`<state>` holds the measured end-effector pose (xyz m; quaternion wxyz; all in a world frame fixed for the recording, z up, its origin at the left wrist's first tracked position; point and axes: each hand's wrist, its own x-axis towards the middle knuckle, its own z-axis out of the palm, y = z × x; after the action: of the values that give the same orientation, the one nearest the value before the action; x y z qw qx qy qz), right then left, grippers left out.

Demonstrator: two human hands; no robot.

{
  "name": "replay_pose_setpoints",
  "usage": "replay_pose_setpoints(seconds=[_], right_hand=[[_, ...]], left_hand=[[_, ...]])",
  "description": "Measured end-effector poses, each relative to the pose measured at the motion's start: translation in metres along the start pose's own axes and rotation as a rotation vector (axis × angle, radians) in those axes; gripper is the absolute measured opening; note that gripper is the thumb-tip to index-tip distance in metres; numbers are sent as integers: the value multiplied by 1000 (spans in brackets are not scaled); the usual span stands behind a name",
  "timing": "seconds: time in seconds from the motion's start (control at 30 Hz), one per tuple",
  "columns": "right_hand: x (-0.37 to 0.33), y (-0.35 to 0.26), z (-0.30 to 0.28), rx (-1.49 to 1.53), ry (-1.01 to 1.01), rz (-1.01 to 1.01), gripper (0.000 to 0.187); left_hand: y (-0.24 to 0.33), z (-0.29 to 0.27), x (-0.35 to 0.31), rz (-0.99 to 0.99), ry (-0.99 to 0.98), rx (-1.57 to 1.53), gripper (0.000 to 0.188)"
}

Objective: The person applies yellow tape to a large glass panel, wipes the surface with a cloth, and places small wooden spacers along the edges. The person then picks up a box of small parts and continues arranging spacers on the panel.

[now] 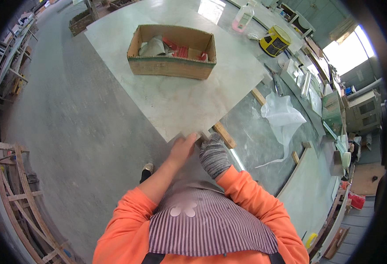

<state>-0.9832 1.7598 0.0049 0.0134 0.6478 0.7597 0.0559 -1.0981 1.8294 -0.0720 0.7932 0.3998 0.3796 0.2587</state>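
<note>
My bare left hand (184, 148) is at the near edge of a large pale slab (175, 103), close to its corner. Its fingers are closed around a small greyish-brown piece (199, 139), too small and blurred to name. Right beside it, my right hand (214, 156) wears a grey knitted glove. Those gloved fingers are curled at the same small piece and the slab's edge; the glove hides what they grip. Farther back on the slab stands an open cardboard box (171, 67) with red and grey scraps inside.
Wooden bars (224, 134) show under the slab's right side. A crumpled white plastic sheet (283, 115) lies on the right, near a yellow-and-black bucket (275, 41) and a clear bottle (243, 17) of pink liquid. A wooden rack (24, 193) stands at left.
</note>
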Motion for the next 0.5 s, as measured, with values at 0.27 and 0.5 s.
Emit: replay_pose_setpoints(seconds=[0.27, 0.5], right_hand=[[-7, 14, 8, 558, 22, 266, 37], [-38, 28, -53, 928, 89, 630, 41]], left_hand=[[17, 6, -19, -66, 12, 76, 38], [-3, -69, -80, -108, 33, 457, 26]])
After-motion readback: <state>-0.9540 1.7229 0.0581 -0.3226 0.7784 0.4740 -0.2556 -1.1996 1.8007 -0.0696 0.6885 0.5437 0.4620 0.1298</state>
